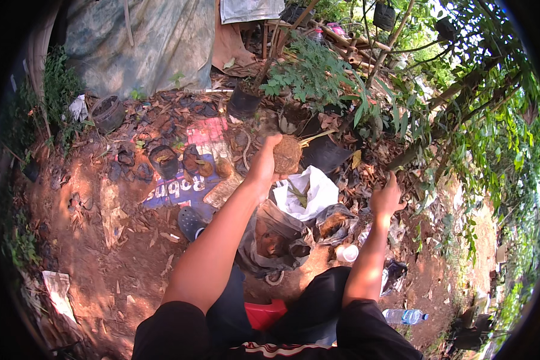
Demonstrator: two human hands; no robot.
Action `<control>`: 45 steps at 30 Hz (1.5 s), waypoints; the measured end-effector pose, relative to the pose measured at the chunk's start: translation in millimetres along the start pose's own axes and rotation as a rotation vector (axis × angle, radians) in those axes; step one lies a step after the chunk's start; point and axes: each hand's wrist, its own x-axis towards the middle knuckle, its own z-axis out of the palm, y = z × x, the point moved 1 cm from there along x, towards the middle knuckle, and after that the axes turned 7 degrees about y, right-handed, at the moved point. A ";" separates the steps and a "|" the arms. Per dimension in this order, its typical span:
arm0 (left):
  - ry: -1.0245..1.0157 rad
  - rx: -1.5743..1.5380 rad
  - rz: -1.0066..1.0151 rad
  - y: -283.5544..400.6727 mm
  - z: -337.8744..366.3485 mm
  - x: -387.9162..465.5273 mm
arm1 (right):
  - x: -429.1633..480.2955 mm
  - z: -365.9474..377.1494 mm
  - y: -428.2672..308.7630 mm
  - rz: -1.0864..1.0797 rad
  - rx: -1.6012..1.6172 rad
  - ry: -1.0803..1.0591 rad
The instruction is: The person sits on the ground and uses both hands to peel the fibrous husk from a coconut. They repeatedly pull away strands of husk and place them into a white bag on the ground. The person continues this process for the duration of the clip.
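A round, brown ball of coconut fibre (287,155) rests in my left hand (265,163), which is held out in front. Pale yellow stalks (316,137) stick out of its right side. Off to the right, my right hand (385,198) is raised with fingers apart, and nothing shows in it; its fingertip lies near a thick branch (405,157). Below the ball stands an open white sack (312,191) with green plant matter inside. Beside that sack, a dark plastic bag (274,238) holds reddish-brown material.
A white plastic cup (347,253) lies by the bags, and a water bottle (405,316) lies at lower right. Black plant bags (163,159) and small fibre balls (223,168) sit near a printed sheet (180,186). Leafy branches (468,135) hang at right; a tarpaulin (139,45) hangs behind.
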 end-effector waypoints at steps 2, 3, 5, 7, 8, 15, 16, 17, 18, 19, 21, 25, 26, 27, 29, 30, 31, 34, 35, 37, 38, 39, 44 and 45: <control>-0.002 0.052 0.024 -3.1 1.4 2.8 | -7.5 9.5 -4.9 -0.029 -0.100 -0.078; -0.001 0.079 0.035 -4.8 1.8 4.5 | -8.4 13.6 -5.7 -0.026 -0.047 -0.097; 0.036 0.097 0.061 -9.4 -0.2 6.6 | -7.1 19.7 -3.5 -0.013 0.035 -0.188; 0.019 0.124 0.117 -11.5 -3.7 11.7 | -4.3 23.1 1.2 -0.013 -0.027 -0.057; 0.041 0.203 0.148 -12.9 -5.6 13.9 | -1.5 24.3 4.6 -0.023 0.008 -0.008; 0.179 0.451 0.313 -15.8 -4.0 12.3 | 12.0 36.9 26.1 -0.073 0.370 0.006; 0.197 0.468 0.325 -15.1 -2.4 9.4 | 11.3 37.3 24.3 -0.088 0.328 0.027; 0.203 0.521 0.353 -14.4 -0.3 6.2 | 9.9 36.0 21.3 -0.082 0.259 0.043; 0.211 0.570 0.379 -14.0 1.9 3.1 | 7.7 34.4 14.2 -0.121 0.453 -0.011; 0.219 0.618 0.405 -13.9 4.2 0.3 | 3.2 34.5 3.4 -0.110 0.737 -0.233; 0.181 0.668 0.421 -15.3 8.7 -3.9 | -14.8 30.6 -20.5 -0.006 1.022 -0.654; 0.168 0.994 0.518 -23.7 22.4 -11.4 | -63.6 13.8 -70.9 -0.015 1.515 -1.295; 0.081 0.959 0.489 -27.2 25.4 -14.7 | -71.3 11.3 -80.5 0.017 1.528 -1.267; -0.050 0.996 0.484 -27.8 27.7 -15.2 | -77.7 9.5 -88.9 0.030 1.574 -1.258; -0.104 1.091 0.544 -34.4 31.7 -23.6 | -83.8 7.2 -97.4 0.059 1.636 -1.168; -0.136 1.092 0.551 -34.8 31.8 -24.1 | -83.3 6.3 -97.9 0.087 1.658 -1.136; -0.166 1.099 0.564 -35.0 31.2 -24.1 | -81.4 6.6 -98.0 0.141 1.689 -1.114; -0.165 1.069 0.560 -33.6 27.6 -18.4 | -73.4 5.5 -87.3 0.105 1.519 -1.043; -0.138 1.059 0.553 -32.7 26.3 -15.4 | -71.1 5.4 -85.0 0.049 1.523 -0.996; -0.071 0.918 0.630 -31.1 25.3 -12.4 | -67.5 5.7 -81.9 -0.043 1.518 -0.920; -0.065 0.880 0.682 -29.2 24.9 -11.2 | -66.0 5.7 -80.4 -0.048 1.538 -0.900; -0.058 0.841 0.735 -26.7 24.5 -10.5 | -65.1 6.4 -80.6 -0.080 1.516 -0.854; -0.111 0.945 0.548 -15.2 20.0 -13.1 | -63.9 9.6 -82.9 -0.165 1.504 -0.726; -0.111 0.944 0.540 -13.3 19.9 -14.5 | -63.7 10.4 -82.7 -0.139 1.496 -0.731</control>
